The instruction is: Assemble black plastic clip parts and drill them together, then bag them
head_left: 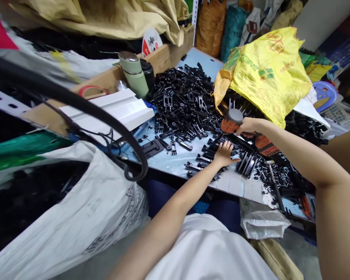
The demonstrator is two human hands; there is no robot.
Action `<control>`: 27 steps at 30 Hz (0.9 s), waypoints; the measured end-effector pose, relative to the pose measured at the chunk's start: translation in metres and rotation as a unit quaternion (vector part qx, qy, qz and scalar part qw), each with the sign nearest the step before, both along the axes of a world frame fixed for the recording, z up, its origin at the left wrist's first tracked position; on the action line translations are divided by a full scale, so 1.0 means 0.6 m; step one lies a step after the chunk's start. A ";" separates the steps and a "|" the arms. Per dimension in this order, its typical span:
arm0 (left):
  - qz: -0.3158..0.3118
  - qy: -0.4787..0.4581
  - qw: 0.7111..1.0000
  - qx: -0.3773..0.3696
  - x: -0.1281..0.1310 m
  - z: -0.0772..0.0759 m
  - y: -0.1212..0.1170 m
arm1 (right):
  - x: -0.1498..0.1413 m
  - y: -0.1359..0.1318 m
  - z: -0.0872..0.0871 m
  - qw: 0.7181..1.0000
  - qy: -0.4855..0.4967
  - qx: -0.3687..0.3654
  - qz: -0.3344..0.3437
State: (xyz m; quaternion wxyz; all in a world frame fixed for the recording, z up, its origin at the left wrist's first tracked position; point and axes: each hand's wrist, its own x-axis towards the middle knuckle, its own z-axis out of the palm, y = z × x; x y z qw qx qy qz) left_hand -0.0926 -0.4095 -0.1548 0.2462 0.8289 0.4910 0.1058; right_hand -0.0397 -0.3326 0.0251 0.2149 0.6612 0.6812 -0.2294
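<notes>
My left hand [225, 152] lies with fingers spread flat on a row of black plastic parts [210, 152] lined up on the blue table [180, 161]. My right hand [248, 125] is closed around the handle of an orange and grey mallet [232, 120], held just above those parts. A big heap of loose black plastic parts [186, 99] covers the table behind my hands. More small black parts [275, 173] lie to the right under my forearm.
A yellow plastic bag [265, 70] sits at the back right. A green flask [133, 73] and a white folded sheet [119, 109] stand at the left. A white sack [75, 217] with a black strap [75, 101] fills the lower left.
</notes>
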 end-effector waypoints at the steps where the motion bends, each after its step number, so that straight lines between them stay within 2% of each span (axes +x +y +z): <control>1: 0.001 -0.004 1.000 0.000 0.000 -0.001 -0.001 | -0.012 0.009 -0.001 1.000 -0.015 -0.013 0.008; 4: -0.003 -0.012 1.000 0.000 0.002 -0.005 -0.001 | -0.031 0.026 -0.003 0.997 -0.055 -0.046 0.029; 7: -0.006 -0.010 1.000 -0.004 0.005 -0.009 0.002 | -0.037 0.030 -0.005 0.996 -0.063 -0.047 0.045; 14: -0.001 -0.015 1.000 0.004 0.002 -0.003 0.003 | -0.042 -0.003 0.001 0.993 -0.047 -0.048 0.098; 21: -0.001 -0.004 1.000 -0.003 0.005 0.005 0.005 | -0.064 -0.018 -0.011 0.989 -0.062 -0.059 0.118; 24: -0.005 0.003 1.000 -0.016 -0.005 0.011 -0.011 | -0.066 -0.030 -0.009 0.987 -0.048 -0.017 0.151; 27: -0.011 -0.005 1.000 -0.010 -0.028 0.006 -0.047 | -0.066 -0.044 -0.008 0.983 -0.030 0.011 0.183</control>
